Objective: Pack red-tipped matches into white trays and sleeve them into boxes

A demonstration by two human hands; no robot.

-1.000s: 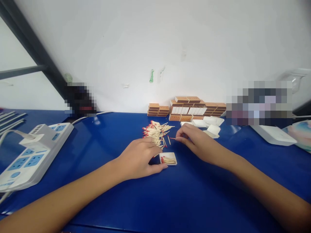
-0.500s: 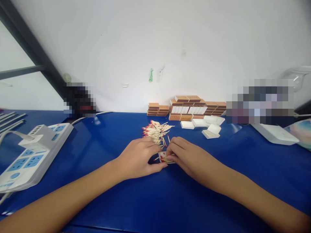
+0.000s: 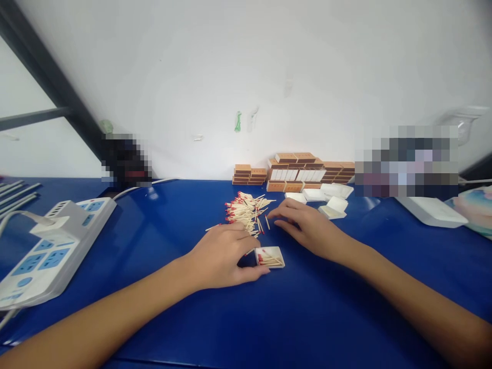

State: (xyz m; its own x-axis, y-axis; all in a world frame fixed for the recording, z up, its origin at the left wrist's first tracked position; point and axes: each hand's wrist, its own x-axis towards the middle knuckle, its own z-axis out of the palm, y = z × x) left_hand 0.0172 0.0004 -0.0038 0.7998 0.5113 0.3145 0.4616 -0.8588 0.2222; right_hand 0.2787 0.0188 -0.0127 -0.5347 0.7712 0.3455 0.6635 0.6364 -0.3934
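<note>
A small white matchbox tray [image 3: 283, 265] lies on the blue table with several red-tipped matches [image 3: 270, 260] inside. Around its left end are the thumb and fingers of my left hand [image 3: 225, 256], gripping it. My right hand [image 3: 307, 225] is farther back, its thumb and fingers apart with nothing seen between them. Its fingertips hover close to a loose match [image 3: 267, 222] at the right of a large pile of matches [image 3: 246, 207]. Part of that pile's near edge is hidden behind my left hand.
Orange-brown matchboxes [image 3: 295, 177] are stacked along the wall. White trays [image 3: 314, 195] lie in front of them. A white power strip [image 3: 88, 233] with a plugged-in charger sits at the left. At the right rests a white box-like object [image 3: 436, 212]; two areas are pixelated.
My right hand has left the tray and moved back and right toward the loose matches, its fingers opening. The tray's matches now show fully. My left hand stays at the tray.
</note>
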